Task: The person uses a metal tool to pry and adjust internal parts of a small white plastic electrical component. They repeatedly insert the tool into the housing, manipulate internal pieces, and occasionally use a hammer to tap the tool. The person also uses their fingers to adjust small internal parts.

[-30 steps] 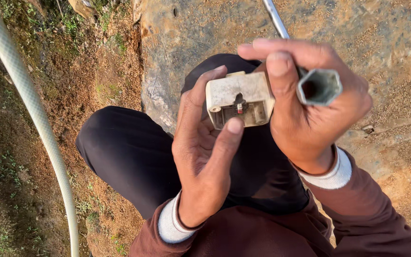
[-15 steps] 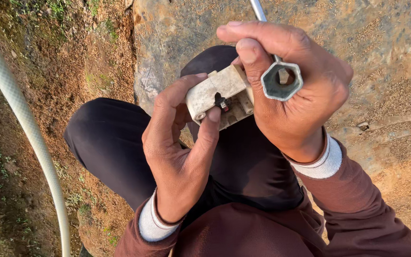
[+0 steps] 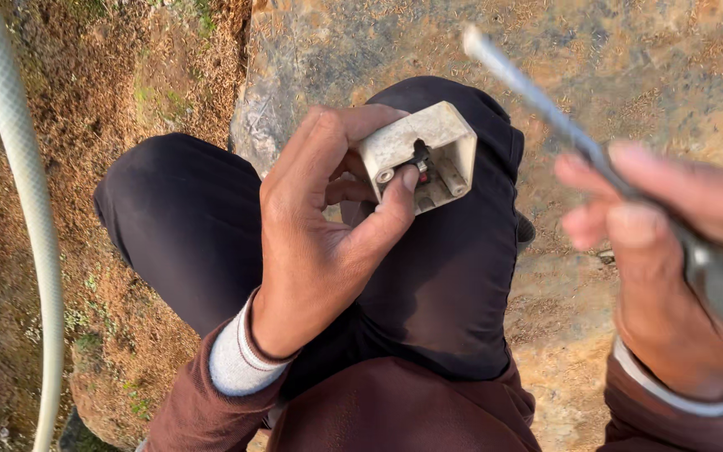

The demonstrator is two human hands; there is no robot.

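Big flat rock (image 3: 671,92) fills most of the view, dirt and dry grass off to the side with a pale hose (image 3: 23,192) running down the edge, cut off top and bottom. Person's crouched, dark trousers (image 3: 194,226) over the knees. Right hand (image 3: 671,268) is blurry and partly out of shot, fingers closed round a thin metal rod tool (image 3: 546,109); its thick end is smeared, hard to read. Left hand (image 3: 315,234) pinches a small off-white plastic box (image 3: 424,151) above the knee, thumb on its open face. Innards too tiny to make out.
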